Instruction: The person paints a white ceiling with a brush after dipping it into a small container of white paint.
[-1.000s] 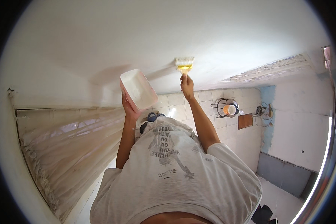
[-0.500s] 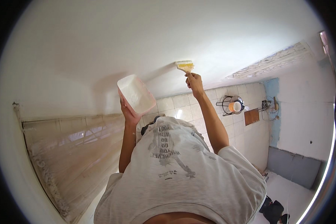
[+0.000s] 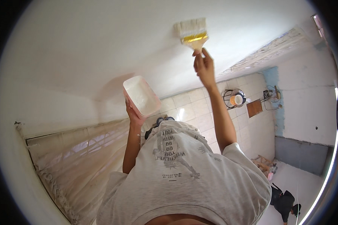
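My right hand (image 3: 204, 68) grips the wooden handle of a wide flat paintbrush (image 3: 194, 32) with a yellow band and whitish bristles. The bristles point up against the pale wall (image 3: 101, 41); whether they touch it I cannot tell. In my left hand (image 3: 135, 113) is a pink rectangular tub (image 3: 149, 105) with white paint inside, tilted so that its opening shows. That hand supports the tub from its lower left side, with some fingers hidden behind it. The tub hangs close to the wall and casts a shadow on it.
A round stool (image 3: 229, 98) stands on the tiled floor (image 3: 199, 109), with an orange-and-white bucket (image 3: 236, 100) on it. Beside it lies a brown board (image 3: 254, 108). Sheer curtains (image 3: 82, 161) hang at left. Another person (image 3: 283, 200) in dark clothes is at lower right.
My right hand has moved up with the paintbrush, which now shows its full bristles. The tub has shifted slightly right. More of the other person is visible.
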Motion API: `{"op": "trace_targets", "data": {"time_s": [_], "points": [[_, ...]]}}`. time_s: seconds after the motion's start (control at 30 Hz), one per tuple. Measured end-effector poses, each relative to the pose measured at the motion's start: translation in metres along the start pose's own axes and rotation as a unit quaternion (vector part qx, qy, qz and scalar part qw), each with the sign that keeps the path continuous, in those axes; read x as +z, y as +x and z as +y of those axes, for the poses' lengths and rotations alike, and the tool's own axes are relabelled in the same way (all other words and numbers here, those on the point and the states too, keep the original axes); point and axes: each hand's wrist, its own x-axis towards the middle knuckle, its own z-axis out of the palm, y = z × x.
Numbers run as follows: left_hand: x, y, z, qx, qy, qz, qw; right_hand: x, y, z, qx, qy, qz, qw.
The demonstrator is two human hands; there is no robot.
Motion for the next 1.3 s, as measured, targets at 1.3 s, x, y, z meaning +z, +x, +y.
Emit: {"op": "trace_targets", "data": {"time_s": [1.3], "points": [[0.03, -0.045, -0.072, 0.076, 0.08, 0.053, 0.992, -0.046, 0.005, 0.184, -0.052, -0.125, -0.005, 0.991]]}}
